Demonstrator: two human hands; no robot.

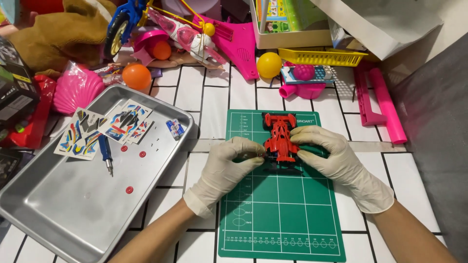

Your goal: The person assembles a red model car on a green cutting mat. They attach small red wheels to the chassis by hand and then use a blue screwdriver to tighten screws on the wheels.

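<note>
Both gloved hands clamp a red toy race car [281, 137] on the green cutting mat [280, 214].
Left hand [225, 170] and right hand [336, 160] pinch its sides at the mat's upper half; uneven squeezing could likely snap the thin shell or pop a wheel off.

Dark box [14, 92], black with green patches, at left edge. Sticker sheets [105, 127], white with multicolour decals, lying in the metal tray's [63, 209] upper left. White carton [287, 36] top centre holding colourful printed packs [285, 14]. Small blue-white packet [175, 129] in tray's right corner.
</note>
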